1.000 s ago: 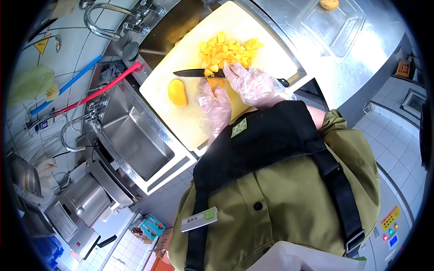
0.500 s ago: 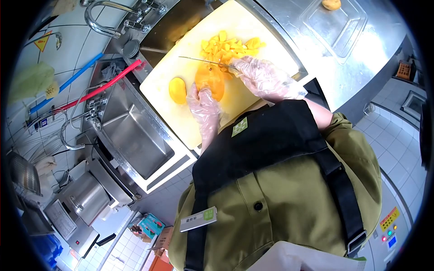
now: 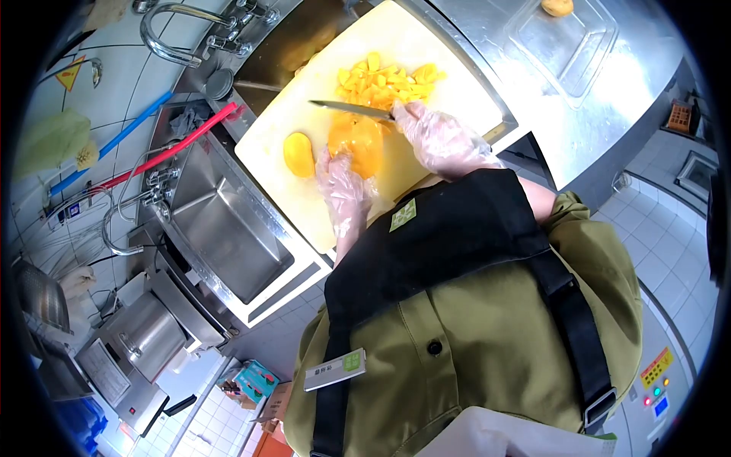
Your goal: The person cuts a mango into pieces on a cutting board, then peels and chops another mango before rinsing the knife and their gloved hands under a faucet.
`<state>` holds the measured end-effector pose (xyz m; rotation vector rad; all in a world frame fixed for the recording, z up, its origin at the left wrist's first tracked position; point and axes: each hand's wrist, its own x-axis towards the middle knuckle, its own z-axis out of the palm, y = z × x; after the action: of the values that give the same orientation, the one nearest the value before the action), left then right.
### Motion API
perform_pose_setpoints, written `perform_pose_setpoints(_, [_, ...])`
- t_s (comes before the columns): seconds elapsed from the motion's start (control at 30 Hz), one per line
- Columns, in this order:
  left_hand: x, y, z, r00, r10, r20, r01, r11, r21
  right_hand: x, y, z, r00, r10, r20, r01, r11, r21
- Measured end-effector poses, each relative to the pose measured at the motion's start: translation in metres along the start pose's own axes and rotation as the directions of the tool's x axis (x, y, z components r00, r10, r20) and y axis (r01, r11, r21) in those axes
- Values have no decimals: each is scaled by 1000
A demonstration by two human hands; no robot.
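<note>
On the white cutting board (image 3: 270, 129), my left hand (image 3: 343, 185), in a clear plastic glove, grips the near end of a large orange mango piece (image 3: 358, 141). My right hand (image 3: 438, 137), gloved the same way, is closed round a knife (image 3: 350, 107). Its blade points left, along the far edge of the mango piece, with the flat side showing. Just beyond the blade lies a heap of mango chunks (image 3: 381, 78). A smooth mango half (image 3: 298, 154) rests apart on the board, left of the held piece.
The board spans a sink. Left of it is a steel sink basin (image 3: 232, 236) with a curved tap; another tap (image 3: 164, 38) stands at the back. To the right, a steel counter (image 3: 525, 27) carries a clear plastic lid or tray (image 3: 575, 65) with a yellow fruit (image 3: 557, 7).
The knife has turned so that its blade's flat side now shows, and its tip has shifted slightly right. My right hand has tilted with it. My left hand stays on the mango piece.
</note>
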<state>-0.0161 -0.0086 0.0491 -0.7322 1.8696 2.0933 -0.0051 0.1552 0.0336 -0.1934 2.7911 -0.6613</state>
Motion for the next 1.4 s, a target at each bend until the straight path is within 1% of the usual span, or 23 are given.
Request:
perform_pose_setpoints(0.07, [19, -20, -18, 926, 351, 139, -378, 852, 363, 4, 6, 5, 992, 116, -48, -110, 987, 115])
perform_pose_setpoints(0.1, [27, -23, -30, 784, 546, 297, -598, 533, 599, 4, 11, 7, 983, 171, -67, -157, 973, 172])
perform_pose_setpoints(0.13, [28, -13, -34, 576, 695, 430, -674, 106, 731, -1, 23, 10, 988, 109, -109, -88, 980, 179])
perform_pose_setpoints(0.17, [57, -20, -49, 722, 646, 248, -624, 453, 637, -6, 30, 8, 988, 94, -119, -71, 980, 185])
perform_pose_setpoints(0.23, [96, 1, -52, 845, 522, 119, -521, 749, 409, -12, 40, 3, 988, 60, -139, -32, 980, 195])
perform_pose_setpoints(0.33, [145, 47, -44, 915, 399, 57, -397, 869, 295, -13, 42, -1, 977, 140, -160, -94, 960, 265])
perform_pose_setpoints(0.37, [168, 54, -46, 962, 224, 154, -256, 938, 232, -12, 40, -4, 975, 164, -147, -115, 948, 296])
perform_pose_setpoints(0.4, [196, 53, -58, 920, 216, 327, -322, 892, 316, -13, 41, -3, 973, 129, -193, -77, 964, 254])
perform_pose_setpoints(0.43, [196, 59, -61, 852, 317, 417, -510, 680, 526, -13, 43, -2, 968, 86, -237, -33, 976, 216])
perform_pose_setpoints(0.5, [181, 74, -71, 846, 404, 350, -353, -70, 933, -8, 43, 0, 970, 125, -209, -65, 959, 274])
perform_pose_setpoints(0.7, [146, -8, -112, 963, 260, 72, -75, 3, 997, -5, 30, -5, 977, 164, -137, -110, 936, 334])
perform_pose_setpoints(0.8, [108, -7, -81, 958, 286, -25, -17, 144, 989, 0, 31, 4, 988, 128, -86, -88, 926, 368])
perform_pose_setpoints(0.93, [94, -7, -68, 961, 255, -108, -36, 502, 864, 5, 36, 18, 996, 57, -68, -20, 891, 453])
perform_pose_setpoints(0.97, [89, -16, -68, 966, 221, -137, -34, 631, 775, 7, 41, 23, 996, 43, -72, -1, 863, 505])
perform_pose_setpoints(1.0, [87, -23, -68, 970, 188, -156, -36, 742, 670, 6, 30, 3, 999, -32, -34, 43, 923, 383])
perform_pose_setpoints(1.07, [88, -49, -76, 996, 45, -82, -40, 997, 70, 10, 29, 5, 955, -244, -170, 270, 952, 146])
perform_pose_setpoints(1.1, [87, -57, -75, 1000, -5, -8, 3, 966, -258, 12, 30, 5, 911, -352, -214, 362, 932, 10])
perform_pose_setpoints(1.2, [39, -19, -46, 995, -29, 97, 80, 806, -586, 19, 0, -25, 853, -484, -193, 440, 868, -230])
perform_pose_setpoints(1.23, [30, -10, -42, 994, -11, 113, 68, 850, -522, 20, -7, -36, 844, -510, -164, 458, 846, -274])
perform_pose_setpoints(1.27, [22, -1, -39, 992, 6, 128, 53, 889, -455, 26, -1, -33, 683, -686, -251, 556, 711, -431])
perform_pose_setpoints(1.3, [13, 8, -36, 990, 23, 140, 33, 922, -387, 25, -5, -40, 673, -696, -249, 567, 702, -430])
perform_pose_setpoints(1.37, [-2, 18, -30, 981, 194, 4, -193, 977, -89, 22, -17, -59, 650, -719, -246, 592, 682, -429])
perform_pose_setpoints(1.4, [-3, 20, -31, 968, 251, -18, -250, 968, 12, 23, -17, -63, 564, -763, -317, 604, 642, -471])
